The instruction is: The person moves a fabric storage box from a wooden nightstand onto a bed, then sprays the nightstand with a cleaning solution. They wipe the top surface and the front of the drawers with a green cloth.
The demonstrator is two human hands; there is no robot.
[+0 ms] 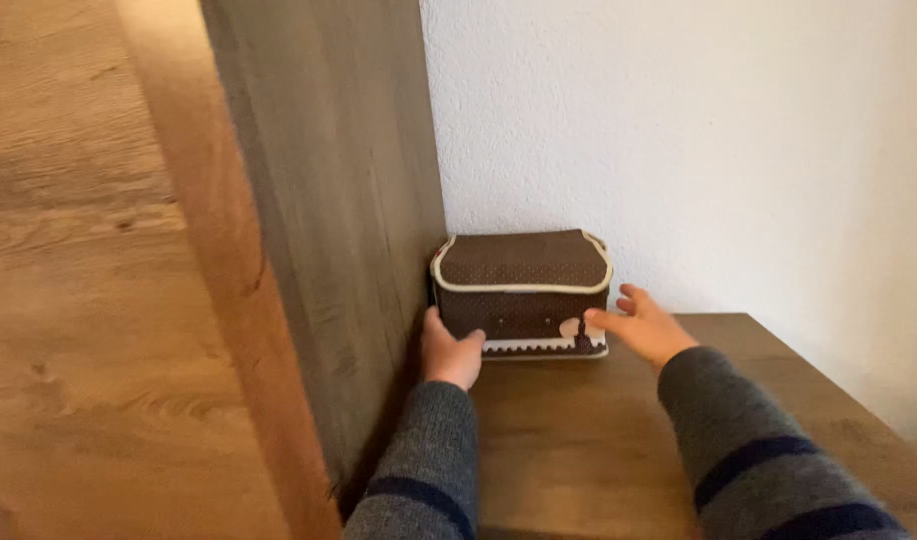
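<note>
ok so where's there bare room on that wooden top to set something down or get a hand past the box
The wooden top is bare in front of the brown box and to its right, toward the white wall. It is crowded at the box's left: the left hand is squeezed between box and wooden side panel. The right hand touches the box's front right corner.

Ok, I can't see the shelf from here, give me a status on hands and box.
Left hand on brown box, left front corner. Right hand open, at right front corner. Box against wall and wooden panel.
</note>
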